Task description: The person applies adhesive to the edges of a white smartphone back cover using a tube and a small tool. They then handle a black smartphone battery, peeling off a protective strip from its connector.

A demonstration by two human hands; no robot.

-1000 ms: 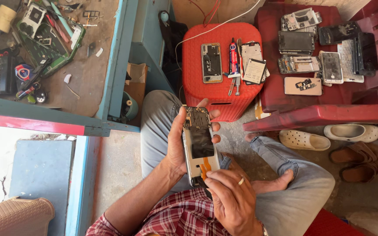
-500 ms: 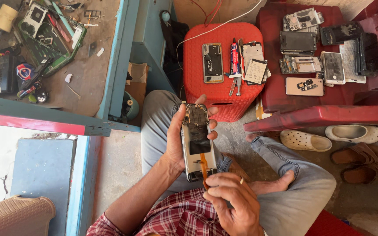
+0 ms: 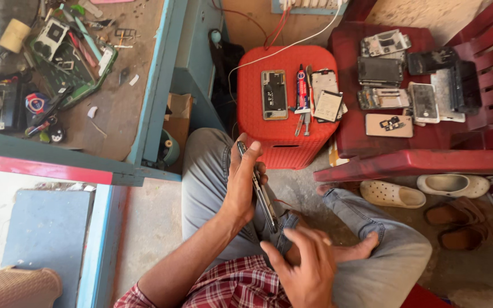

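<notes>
Dark phone [image 3: 262, 197] edge-on, clasped in left hand [image 3: 241, 185]; right hand [image 3: 306, 271] loose, fingers spread, holding nothing.

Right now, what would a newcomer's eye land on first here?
First the left hand at centre, gripping an opened phone edge-on above the lap, with the right hand just below it. Next the red stool ahead, bearing phone parts and a glue tube. More dismantled phones cover the red chair on the right.
</notes>
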